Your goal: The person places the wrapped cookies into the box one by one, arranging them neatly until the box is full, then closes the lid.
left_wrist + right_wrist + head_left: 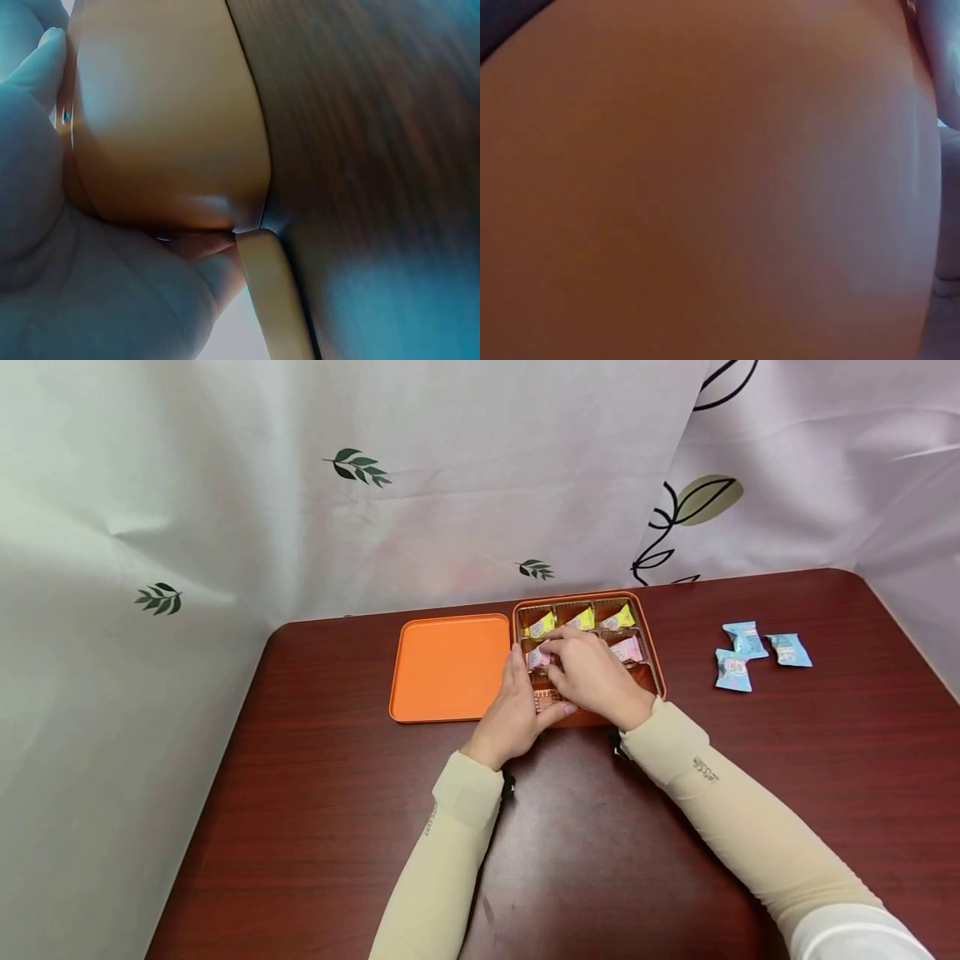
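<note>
An orange box [659, 672] with a clear divided insert stands at the table's back edge. My left hand [512, 714] lies round its front left corner, fingers straight along the left side and thumb along the front rim. My right hand [596, 677] reaches over the box with bent fingers. Its thumb and index finger pinch the right end of a pink wrapped candy [537, 659] in the middle row's left compartment. Another pink candy [627, 650] sits in that row's right compartment; my right hand hides the middle one. Yellow candies [617, 619] fill the back row.
Left of the box lies an orange lid [453, 668], flat on the dark red table [337, 827]. Several blue wrapped candies [733, 670] lie on the table to the right. A pale curtain [450, 527] with leaf prints hangs behind the table.
</note>
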A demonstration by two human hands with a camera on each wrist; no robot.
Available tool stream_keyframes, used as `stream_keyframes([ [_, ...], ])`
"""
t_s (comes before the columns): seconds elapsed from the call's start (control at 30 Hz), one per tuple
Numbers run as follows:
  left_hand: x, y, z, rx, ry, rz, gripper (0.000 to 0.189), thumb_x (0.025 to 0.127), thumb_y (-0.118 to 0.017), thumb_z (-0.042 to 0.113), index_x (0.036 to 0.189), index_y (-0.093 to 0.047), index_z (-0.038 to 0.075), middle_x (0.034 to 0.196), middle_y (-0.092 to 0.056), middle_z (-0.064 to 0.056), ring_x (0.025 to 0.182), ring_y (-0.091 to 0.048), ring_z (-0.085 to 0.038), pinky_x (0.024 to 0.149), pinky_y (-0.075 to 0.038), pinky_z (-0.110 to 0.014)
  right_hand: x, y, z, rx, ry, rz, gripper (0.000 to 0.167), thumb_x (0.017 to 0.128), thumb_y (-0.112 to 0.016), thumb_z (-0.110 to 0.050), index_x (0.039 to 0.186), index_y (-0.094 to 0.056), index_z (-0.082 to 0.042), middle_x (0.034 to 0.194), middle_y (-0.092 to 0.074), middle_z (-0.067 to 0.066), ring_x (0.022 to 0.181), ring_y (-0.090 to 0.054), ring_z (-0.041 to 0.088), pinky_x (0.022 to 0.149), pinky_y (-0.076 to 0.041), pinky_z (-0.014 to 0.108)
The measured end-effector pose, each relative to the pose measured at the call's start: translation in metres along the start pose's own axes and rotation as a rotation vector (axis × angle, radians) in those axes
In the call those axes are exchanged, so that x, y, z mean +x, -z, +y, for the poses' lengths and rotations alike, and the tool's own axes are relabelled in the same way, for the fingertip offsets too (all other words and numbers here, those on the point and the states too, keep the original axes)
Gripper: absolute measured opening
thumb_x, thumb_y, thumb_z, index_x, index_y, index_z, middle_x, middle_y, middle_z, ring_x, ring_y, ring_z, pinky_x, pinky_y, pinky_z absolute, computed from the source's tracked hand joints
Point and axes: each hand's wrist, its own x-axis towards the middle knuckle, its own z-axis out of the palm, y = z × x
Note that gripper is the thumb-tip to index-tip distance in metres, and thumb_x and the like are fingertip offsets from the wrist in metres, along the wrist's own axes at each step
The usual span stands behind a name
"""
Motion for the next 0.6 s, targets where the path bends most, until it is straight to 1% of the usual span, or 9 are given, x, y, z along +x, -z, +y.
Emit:
stream_keyframes([
  [0.07,0.0004,-0.0006,0.0002,0.001,0.0,0.0,0.112,0.096,-0.063,0.051,0.157,0.014,-0.003,0.164,0.007,-0.029,0.152,-0.01,-0.033,0.116,-0.03,-0.041,-0.0002,-0.0006,0.0007,-0.017,0.02,-0.008,0.029,0.091,-0.066,-0.002,0.116,-0.07,0.011,0.128,-0.064,0.025,0.115,-0.063,0.04,0.095,-0.051,0.05],
  [0.17,0.0009,-0.0008,0.0001,0.008,0.002,-0.001,0.112,0.096,-0.063,0.051,0.156,0.014,-0.004,0.164,0.007,-0.029,0.152,-0.012,-0.033,0.116,-0.031,-0.04,0.0001,-0.0024,0.0019,-0.037,0.053,-0.023,0.028,0.091,-0.065,-0.001,0.117,-0.07,0.01,0.13,-0.063,0.025,0.118,-0.061,0.04,0.097,-0.05,0.049],
  [0.23,0.0012,-0.0007,0.0,0.013,0.001,-0.001,0.112,0.096,-0.063,0.051,0.156,0.013,-0.005,0.164,0.006,-0.029,0.152,-0.011,-0.033,0.116,-0.031,-0.04,0.0005,-0.0033,0.0029,-0.059,0.07,-0.029,0.028,0.091,-0.065,-0.002,0.117,-0.071,0.009,0.131,-0.063,0.024,0.121,-0.06,0.038,0.103,-0.046,0.048],
  [0.3,0.0011,-0.0005,0.0001,0.014,0.004,-0.003,0.112,0.096,-0.063,0.051,0.156,0.013,-0.005,0.164,0.006,-0.029,0.152,-0.011,-0.033,0.116,-0.031,-0.04,0.001,-0.0039,0.004,-0.085,0.08,-0.028,0.028,0.093,-0.066,-0.004,0.117,-0.072,0.007,0.132,-0.063,0.023,0.125,-0.058,0.036,0.111,-0.038,0.048],
  [0.4,0.001,-0.0002,0.0002,0.008,0.011,-0.004,0.113,0.096,-0.063,0.052,0.157,0.014,-0.004,0.164,0.007,-0.029,0.152,-0.013,-0.033,0.116,-0.031,-0.04,0.0013,-0.0027,0.0048,-0.118,0.091,-0.028,0.026,0.094,-0.066,-0.009,0.114,-0.073,0.007,0.131,-0.064,0.022,0.125,-0.059,0.035,0.115,-0.031,0.047],
  [0.47,0.0013,-0.0001,0.0004,0.001,0.011,-0.003,0.113,0.096,-0.063,0.052,0.157,0.014,-0.003,0.164,0.007,-0.028,0.152,-0.012,-0.033,0.116,-0.03,-0.04,0.0006,-0.0013,0.0049,-0.126,0.083,-0.038,0.027,0.096,-0.066,-0.012,0.114,-0.074,0.006,0.132,-0.063,0.022,0.125,-0.058,0.036,0.113,-0.033,0.047],
  [0.6,0.0016,-0.0003,0.0007,-0.007,0.011,-0.002,0.113,0.096,-0.063,0.052,0.157,0.014,-0.003,0.164,0.008,-0.027,0.152,-0.011,-0.033,0.117,-0.029,-0.04,-0.0011,0.0005,0.0049,-0.118,0.06,-0.063,0.028,0.097,-0.065,-0.014,0.116,-0.073,0.005,0.135,-0.061,0.021,0.122,-0.056,0.039,0.106,-0.042,0.046],
])
